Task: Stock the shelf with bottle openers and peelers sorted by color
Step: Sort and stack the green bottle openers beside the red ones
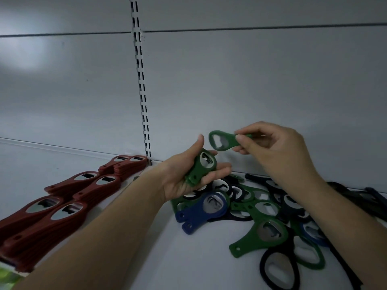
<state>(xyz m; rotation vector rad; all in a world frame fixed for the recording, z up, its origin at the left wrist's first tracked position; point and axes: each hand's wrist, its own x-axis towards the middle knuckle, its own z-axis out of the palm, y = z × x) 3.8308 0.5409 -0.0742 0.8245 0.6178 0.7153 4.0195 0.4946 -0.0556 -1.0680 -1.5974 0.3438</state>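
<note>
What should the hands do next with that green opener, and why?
Probably the right hand should lay its green bottle opener onto the green stack gripped in the left hand. Both are green, the red openers already lie in sorted piles, and the mixed pile still holds more greens.

A green bottle opener (222, 141) is up in the air above the shelf (146, 248), pinched by its handle with its ring end pointing left. Just below it, a small stack of green openers (202, 167) is held tilted, ring ends up. Red openers (62, 204) lie in neat stacked rows on the left of the shelf, metal insets facing up. On the right lies a loose pile (261, 210) of green, blue and black openers, overlapping at mixed angles, one blue opener (203, 212) at its left edge.
</note>
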